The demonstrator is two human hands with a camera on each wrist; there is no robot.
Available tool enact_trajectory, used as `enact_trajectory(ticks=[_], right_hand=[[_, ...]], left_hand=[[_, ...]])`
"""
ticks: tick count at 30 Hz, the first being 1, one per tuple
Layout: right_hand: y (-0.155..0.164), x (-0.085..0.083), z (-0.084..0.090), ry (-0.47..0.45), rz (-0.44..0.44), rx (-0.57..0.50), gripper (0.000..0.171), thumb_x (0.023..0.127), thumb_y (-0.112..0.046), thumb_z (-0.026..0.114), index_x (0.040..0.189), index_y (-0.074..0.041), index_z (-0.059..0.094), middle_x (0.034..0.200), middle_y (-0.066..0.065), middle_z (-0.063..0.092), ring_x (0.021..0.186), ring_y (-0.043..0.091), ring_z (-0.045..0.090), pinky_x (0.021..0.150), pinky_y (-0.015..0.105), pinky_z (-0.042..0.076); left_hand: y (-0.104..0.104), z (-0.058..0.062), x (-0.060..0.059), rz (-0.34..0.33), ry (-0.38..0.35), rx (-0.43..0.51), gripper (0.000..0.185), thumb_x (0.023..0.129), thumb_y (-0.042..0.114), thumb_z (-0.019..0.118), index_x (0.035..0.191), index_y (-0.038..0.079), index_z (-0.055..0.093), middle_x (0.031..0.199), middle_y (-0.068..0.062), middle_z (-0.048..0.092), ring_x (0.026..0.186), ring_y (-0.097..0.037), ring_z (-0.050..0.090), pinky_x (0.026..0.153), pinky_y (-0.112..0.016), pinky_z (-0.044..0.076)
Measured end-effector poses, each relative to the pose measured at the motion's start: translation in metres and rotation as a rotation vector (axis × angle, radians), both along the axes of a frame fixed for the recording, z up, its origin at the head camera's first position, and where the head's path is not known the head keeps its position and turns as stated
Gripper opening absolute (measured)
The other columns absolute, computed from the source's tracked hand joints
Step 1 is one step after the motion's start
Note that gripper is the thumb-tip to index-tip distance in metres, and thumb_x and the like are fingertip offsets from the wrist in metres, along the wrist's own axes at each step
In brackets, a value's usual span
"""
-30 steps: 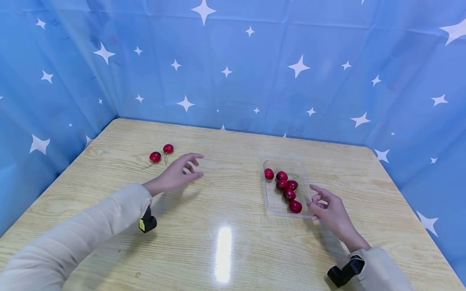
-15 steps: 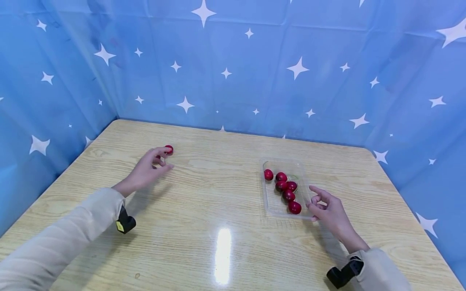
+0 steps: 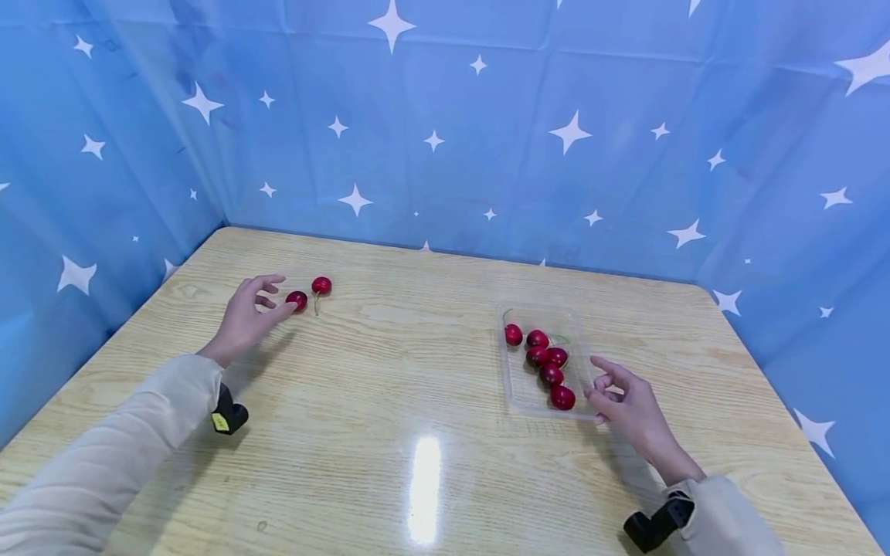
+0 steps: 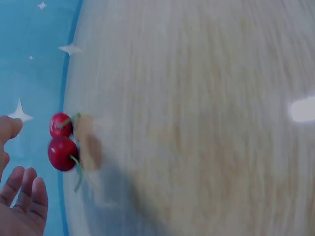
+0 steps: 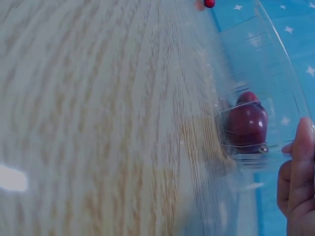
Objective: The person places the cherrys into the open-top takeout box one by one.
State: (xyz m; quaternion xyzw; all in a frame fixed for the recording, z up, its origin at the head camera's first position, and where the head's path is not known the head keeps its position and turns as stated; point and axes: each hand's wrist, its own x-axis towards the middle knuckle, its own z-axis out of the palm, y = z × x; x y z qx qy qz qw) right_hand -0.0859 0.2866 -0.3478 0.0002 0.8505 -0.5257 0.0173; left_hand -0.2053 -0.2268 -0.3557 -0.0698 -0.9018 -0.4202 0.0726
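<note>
Two loose red cherries lie at the far left of the table, the nearer cherry [image 3: 299, 298] just left of the farther cherry [image 3: 321, 286]. My left hand [image 3: 245, 318] hovers beside the nearer one with fingers spread and loosely bent; the left wrist view shows a gap between the fingertips [image 4: 39, 189] and both stemmed cherries. At the right, a clear plastic box [image 3: 520, 390] contains several cherries [image 3: 552, 375]. My right hand [image 3: 633, 405] holds that box by its right rim, thumb against the wall. The box's far side of that grip is partly hidden.
The wooden table [image 3: 389, 371] ends at the back and both sides against a blue curtain [image 3: 445, 177] printed with white stars. A bright lamp reflection [image 3: 425, 486] lies on the tabletop near the front. Black wrist cameras sit on both sleeves.
My left hand has moved left from the middle of the table, passing over the two loose cherries, and is now beside the nearer one. The right hand and the box have stayed put.
</note>
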Motion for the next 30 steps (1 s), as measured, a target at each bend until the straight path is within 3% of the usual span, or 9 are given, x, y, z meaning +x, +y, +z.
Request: enact_trajectory(ticks=[7, 21, 30], right_hand=[[0.000, 0.000, -0.002, 0.009, 0.009, -0.018, 0.053, 0.086, 0.002, 0.053, 0.133, 0.007, 0.030, 0.082, 0.009, 0.042, 0.066, 0.007, 0.056, 0.051, 0.028, 0.050], [0.002, -0.002, -0.002, 0.006, 0.009, -0.010, 0.053, 0.086, 0.002, 0.052, 0.134, 0.007, 0.029, 0.083, 0.009, 0.042, 0.068, 0.008, 0.058, 0.050, 0.027, 0.050], [0.001, -0.001, -0.002, 0.006, 0.006, -0.006, 0.052, 0.086, 0.002, 0.052, 0.133, 0.007, 0.029, 0.082, 0.008, 0.043, 0.074, 0.007, 0.059, 0.051, 0.028, 0.050]], left_hand=[[-0.005, -0.004, 0.001, -0.051, -0.074, -0.063, 0.058, 0.084, 0.024, 0.061, 0.128, -0.004, 0.036, 0.113, -0.026, 0.039, 0.094, -0.037, 0.045, 0.074, -0.045, 0.041], [-0.010, -0.012, 0.002, -0.073, -0.136, -0.091, 0.056, 0.084, 0.017, 0.061, 0.128, -0.006, 0.036, 0.111, -0.027, 0.040, 0.095, -0.038, 0.045, 0.075, -0.044, 0.041], [-0.013, -0.015, 0.002, -0.044, -0.164, -0.100, 0.045, 0.084, 0.010, 0.059, 0.121, -0.009, 0.044, 0.109, -0.025, 0.046, 0.094, -0.034, 0.047, 0.077, -0.042, 0.041]])
